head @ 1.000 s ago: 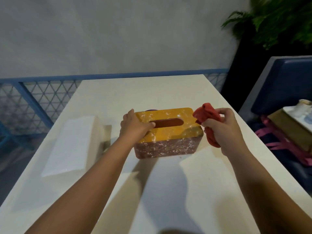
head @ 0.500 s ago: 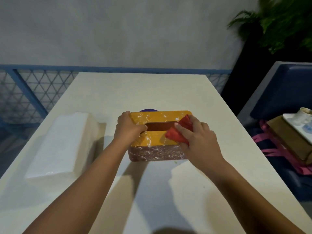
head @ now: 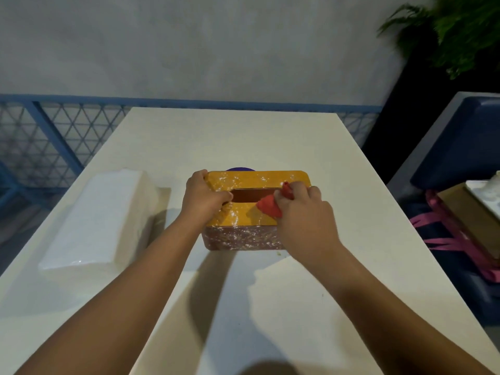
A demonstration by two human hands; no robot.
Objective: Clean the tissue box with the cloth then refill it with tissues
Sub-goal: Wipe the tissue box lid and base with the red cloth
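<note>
Both ends of the tissue box [head: 243, 240], mid-worktop [head: 238, 142], are covered: the left hand [head: 203, 203] grips its left end, thumb at the slot; the right hand [head: 301, 215] clutches the red cloth [head: 267, 209] against the lid. Tissues [head: 100, 217] lie by the left edge.

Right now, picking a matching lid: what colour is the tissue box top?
Orange-yellow, speckled white, on the tissue box; head view.

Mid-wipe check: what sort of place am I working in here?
Probably a cafe or lounge seating corner, possibly semi-outdoor. A long white table stands beside a blue padded seat, with a leafy plant in the corner and a blue mesh railing along a plain grey wall.
</note>
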